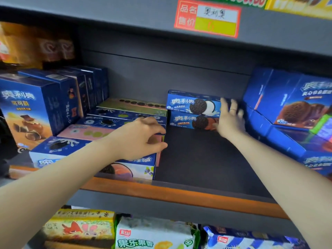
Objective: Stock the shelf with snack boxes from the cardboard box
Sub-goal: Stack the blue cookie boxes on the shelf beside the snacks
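Two blue cookie boxes are stacked at the back of the dark shelf (201, 159): the upper box (192, 104) shows a white-cream cookie, the lower box (190, 122) a chocolate one. My right hand (230, 119) rests with spread fingers against the right end of this stack. A row of flat cookie boxes (100, 123) runs front to back on the left. My left hand (142, 139) curls over the right edge of that row, gripping a pink box (86, 133). The cardboard box is out of view.
Tall blue cookie boxes (36, 105) stand at the far left. Large blue boxes (291, 108) lean in a pile on the right. An orange strip (179, 192) edges the shelf front. A price tag (207, 17) hangs above. Bagged snacks (152, 234) fill the lower shelf.
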The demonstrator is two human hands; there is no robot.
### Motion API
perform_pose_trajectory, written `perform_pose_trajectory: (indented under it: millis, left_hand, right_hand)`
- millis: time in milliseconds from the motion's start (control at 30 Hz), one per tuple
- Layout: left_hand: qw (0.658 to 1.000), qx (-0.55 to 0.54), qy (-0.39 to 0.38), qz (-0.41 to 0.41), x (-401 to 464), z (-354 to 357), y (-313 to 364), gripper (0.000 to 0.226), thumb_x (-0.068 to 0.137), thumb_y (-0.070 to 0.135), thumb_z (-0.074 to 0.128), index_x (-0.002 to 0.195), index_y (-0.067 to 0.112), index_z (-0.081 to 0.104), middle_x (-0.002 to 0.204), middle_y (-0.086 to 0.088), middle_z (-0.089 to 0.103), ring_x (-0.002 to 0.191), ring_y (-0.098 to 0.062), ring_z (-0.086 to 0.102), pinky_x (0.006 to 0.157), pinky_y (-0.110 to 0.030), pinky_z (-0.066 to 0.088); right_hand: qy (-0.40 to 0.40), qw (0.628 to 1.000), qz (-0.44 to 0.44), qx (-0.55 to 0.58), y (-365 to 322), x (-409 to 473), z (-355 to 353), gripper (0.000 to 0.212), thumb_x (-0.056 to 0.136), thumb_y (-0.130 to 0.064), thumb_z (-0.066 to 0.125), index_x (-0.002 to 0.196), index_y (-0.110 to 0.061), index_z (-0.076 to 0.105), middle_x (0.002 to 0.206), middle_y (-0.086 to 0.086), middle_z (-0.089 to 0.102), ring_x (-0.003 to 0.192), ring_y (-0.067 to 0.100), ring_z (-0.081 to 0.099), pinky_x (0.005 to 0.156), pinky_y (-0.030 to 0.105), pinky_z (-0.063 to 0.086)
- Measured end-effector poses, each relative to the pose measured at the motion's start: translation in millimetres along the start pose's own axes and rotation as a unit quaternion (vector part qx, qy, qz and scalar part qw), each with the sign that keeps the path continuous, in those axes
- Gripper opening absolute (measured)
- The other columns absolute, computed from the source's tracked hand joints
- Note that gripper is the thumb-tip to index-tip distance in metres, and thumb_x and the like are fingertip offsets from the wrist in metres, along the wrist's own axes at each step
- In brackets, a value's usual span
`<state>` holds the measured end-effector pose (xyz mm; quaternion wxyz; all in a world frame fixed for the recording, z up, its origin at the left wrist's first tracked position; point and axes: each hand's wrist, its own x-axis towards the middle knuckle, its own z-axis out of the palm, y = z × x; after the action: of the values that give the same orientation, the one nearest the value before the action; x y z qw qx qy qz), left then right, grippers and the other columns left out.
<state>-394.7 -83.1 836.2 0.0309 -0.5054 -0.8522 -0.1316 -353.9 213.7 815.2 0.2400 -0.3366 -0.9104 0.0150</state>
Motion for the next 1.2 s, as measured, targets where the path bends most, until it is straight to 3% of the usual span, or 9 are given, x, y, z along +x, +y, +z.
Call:
perform_pose_trajectory:
  millis: [67,167,400,567,633,733,833,1067,1200]
  left_hand:
    - [1.0,-0.002,0.007,0.003,1.5,-0.2,-0.4,0.072,0.072,0.066,0.034,0.128,0.023,0.052,0.129,0.001,0.047,0.118,-0.02,0.046,0.099,-0.039,0.042]
    - [1.0,-0.003,0.024,0.008,3.7,1.5,-2.9,0.084,0.064,0.072,0.024,0.126,0.025,0.054,0.128,0.002,0.049,0.117,-0.021,0.047,0.098,-0.041,0.043]
    - [1.0,-0.012,0.021,0.003,3.8,2.0,-3.3,0.085,0.062,0.072,0.022,0.127,0.027,0.053,0.132,0.002,0.047,0.121,-0.021,0.045,0.099,-0.042,0.042]
    - [1.0,-0.024,0.014,-0.004,1.9,-0.1,-1.3,0.079,0.066,0.07,0.029,0.127,0.026,0.052,0.133,0.003,0.046,0.123,-0.019,0.043,0.101,-0.042,0.041]
    - [1.0,-0.029,0.01,-0.007,2.2,-0.5,-0.8,0.076,0.068,0.068,0.032,0.127,0.026,0.053,0.13,0.003,0.047,0.121,-0.019,0.044,0.099,-0.042,0.042]
    - [0.999,-0.033,0.015,-0.004,2.7,-0.6,-1.3,0.072,0.071,0.068,0.036,0.127,0.025,0.053,0.129,0.002,0.048,0.119,-0.019,0.045,0.098,-0.042,0.043]
    - [0.999,-0.031,0.01,-0.002,3.1,0.9,-1.5,0.05,0.086,0.05,0.051,0.128,0.024,0.052,0.131,0.002,0.046,0.121,-0.019,0.044,0.1,-0.041,0.041]
    - [1.0,-0.021,0.018,0.009,2.6,2.4,-2.4,0.045,0.088,0.048,0.05,0.125,0.023,0.055,0.13,0.005,0.047,0.119,-0.018,0.045,0.1,-0.038,0.041]
    - [0.999,-0.024,0.024,0.013,1.7,1.6,-1.9,0.043,0.088,0.047,0.051,0.123,0.022,0.057,0.129,0.006,0.05,0.118,-0.018,0.045,0.098,-0.042,0.042]
  right_hand:
    - [-0.036,0.993,0.049,0.104,-0.1,-2.5,4.3,0.084,0.089,-0.016,0.059,0.147,-0.034,0.001,0.156,0.009,-0.005,0.134,0.039,0.023,0.104,0.047,0.031]
    - [-0.041,0.969,0.107,0.219,-1.5,-4.8,11.6,0.089,0.09,-0.012,0.055,0.145,-0.041,-0.008,0.152,0.014,0.009,0.121,0.038,0.044,0.099,0.043,0.037]
    - [0.022,0.963,0.09,0.253,1.2,-2.0,8.5,0.066,0.092,-0.007,0.046,0.144,-0.034,0.015,0.137,0.016,0.031,0.109,0.033,0.051,0.093,0.035,0.037]
    - [0.036,0.974,0.105,0.198,-3.9,4.4,6.0,0.052,0.096,-0.01,0.043,0.14,-0.029,0.024,0.135,0.019,0.035,0.103,0.039,0.054,0.08,0.036,0.034]
    - [0.03,0.98,0.12,0.155,-9.0,5.6,1.8,0.051,0.095,-0.014,0.045,0.14,-0.026,0.024,0.144,0.017,0.025,0.113,0.041,0.048,0.087,0.04,0.035]
    - [0.075,0.996,-0.038,0.009,-25.8,3.8,-1.8,0.061,0.094,-0.02,0.048,0.147,-0.025,0.016,0.157,0.01,0.003,0.14,0.038,0.017,0.112,0.048,0.016]
    - [0.031,0.978,-0.202,-0.041,-48.1,2.7,-0.9,0.063,0.098,-0.019,0.041,0.149,-0.025,0.005,0.159,0.0,0.001,0.144,0.028,0.006,0.117,0.043,0.005]
    - [0.085,0.975,-0.193,-0.075,-40.1,13.9,13.2,0.067,0.086,0.001,0.053,0.141,-0.02,0.022,0.151,0.005,0.028,0.141,0.026,0.021,0.117,0.043,0.013]
    - [0.093,0.973,-0.189,-0.088,-33.8,15.1,10.7,0.062,0.086,-0.006,0.058,0.138,-0.02,0.027,0.146,0.004,0.035,0.134,0.028,0.03,0.113,0.044,0.02]
